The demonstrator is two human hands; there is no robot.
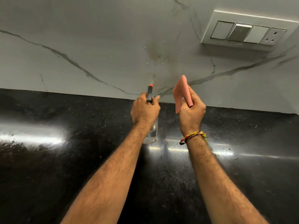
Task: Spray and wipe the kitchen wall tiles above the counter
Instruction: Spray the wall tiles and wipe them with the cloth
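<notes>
We had the spray bottle point(150, 130) clenched in our left hand point(144, 109), fingers wrapped round its neck and one finger forward at the trigger, the red-tipped nozzle point(150, 85) aimed at the wall tiles point(97, 46) just above the counter's back edge. The bottle looked like clear plastic, partly full — light enough for one hand, we judged, but likely slick if wet, so the neck under the trigger head seemed the right place to hold it. Our right hand point(191, 109) gripped the folded pink cloth point(181, 91), pinched between thumb and fingers with its upper corner standing free. It looked soft and limp — best bunched flat in the palm for wiping. Droplets and a brownish stain point(155, 55) sat on the tile above the nozzle, left of the switch plate point(247, 32), which we would have kept dry. The black counter point(64, 159) below shone with glare.
</notes>
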